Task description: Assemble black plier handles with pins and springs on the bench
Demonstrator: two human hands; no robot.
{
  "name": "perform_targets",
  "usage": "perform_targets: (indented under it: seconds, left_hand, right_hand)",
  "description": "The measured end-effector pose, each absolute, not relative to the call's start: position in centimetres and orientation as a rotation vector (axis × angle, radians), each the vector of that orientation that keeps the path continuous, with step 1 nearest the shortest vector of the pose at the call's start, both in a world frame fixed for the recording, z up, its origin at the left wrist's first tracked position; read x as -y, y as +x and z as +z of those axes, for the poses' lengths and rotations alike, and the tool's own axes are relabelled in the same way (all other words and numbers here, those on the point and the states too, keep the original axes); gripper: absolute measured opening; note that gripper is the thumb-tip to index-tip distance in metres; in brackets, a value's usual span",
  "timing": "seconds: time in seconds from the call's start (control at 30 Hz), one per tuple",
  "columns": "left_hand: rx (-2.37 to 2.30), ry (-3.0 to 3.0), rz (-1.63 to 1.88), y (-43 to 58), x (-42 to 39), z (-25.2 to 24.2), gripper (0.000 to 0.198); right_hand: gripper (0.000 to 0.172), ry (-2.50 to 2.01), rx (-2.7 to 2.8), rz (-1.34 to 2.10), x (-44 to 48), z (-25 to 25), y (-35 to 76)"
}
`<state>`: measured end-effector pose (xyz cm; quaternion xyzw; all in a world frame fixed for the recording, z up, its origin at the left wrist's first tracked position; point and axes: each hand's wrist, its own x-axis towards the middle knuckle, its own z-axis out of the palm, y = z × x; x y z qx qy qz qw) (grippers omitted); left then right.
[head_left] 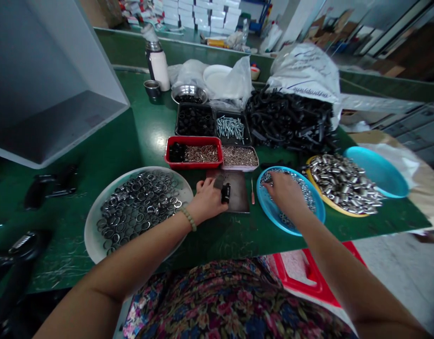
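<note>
My left hand [207,200] rests on a dark metal plate [238,197] and is closed around a small black part [226,193] held upright between thumb and fingers. My right hand [285,193] reaches into a blue bowl [273,212] of small shiny metal pieces, its fingers curled down among them; what they pinch is hidden. A thin red-handled tool [253,192] lies between the plate and the bowl.
A white plate of metal rings [139,207] sits left. A red tray [194,153], black trays [196,120], a heap of black parts [291,122], a yellow dish of metal tubes [344,183], a turquoise bowl [377,172], a thermos [157,63] and a grey box [51,80] surround me.
</note>
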<state>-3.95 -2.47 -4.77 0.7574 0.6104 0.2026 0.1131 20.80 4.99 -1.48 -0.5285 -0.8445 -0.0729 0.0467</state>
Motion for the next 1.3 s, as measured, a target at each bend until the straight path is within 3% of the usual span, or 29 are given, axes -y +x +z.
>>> perform_targets:
  seconds: [0.13, 0.43, 0.63, 0.8, 0.9, 1.07, 1.17, 1.3]
  left_hand:
    - [-1.783, 2.247, 0.580, -4.0, 2.4, -4.9, 0.052]
    - [-1.817, 2.205, 0.631, -4.0, 2.5, -5.0, 0.065]
    - [-1.842, 2.272, 0.568, -3.9, 2.5, -4.9, 0.055]
    - [-1.710, 2.313, 0.511, -3.9, 1.9, -5.1, 0.040]
    - [-1.565, 1.851, 0.751, -4.1, 1.1, -4.1, 0.037]
    - [-1.056, 0.741, 1.020, -4.9, 0.7, 0.4, 0.041]
    - [-0.933, 0.495, 1.103, -4.4, 0.6, 2.3, 0.039]
    - [-1.071, 0.447, 1.297, -2.5, 0.3, 2.0, 0.018]
  right_hand:
    - [0.034, -2.129, 2.472, -0.167, -4.8, -2.2, 26.0]
    - [0.040, -1.367, 2.417, 0.587, 0.6, 1.4, 17.1]
    - [0.040, -1.462, 2.485, 0.676, 0.1, 1.5, 16.4]
    - [0.044, -1.885, 2.279, 0.296, -0.8, -1.4, 21.6]
    - [0.047, -2.115, 2.178, 0.088, -1.7, -2.6, 25.5]
    - [0.046, -2.273, 1.943, 0.010, -5.2, -1.0, 32.6]
    - [0.051, -2.462, 1.704, -0.003, -7.8, 0.1, 36.0]
    - [0.043, -2.482, 1.690, 0.098, -9.7, 0.3, 37.3]
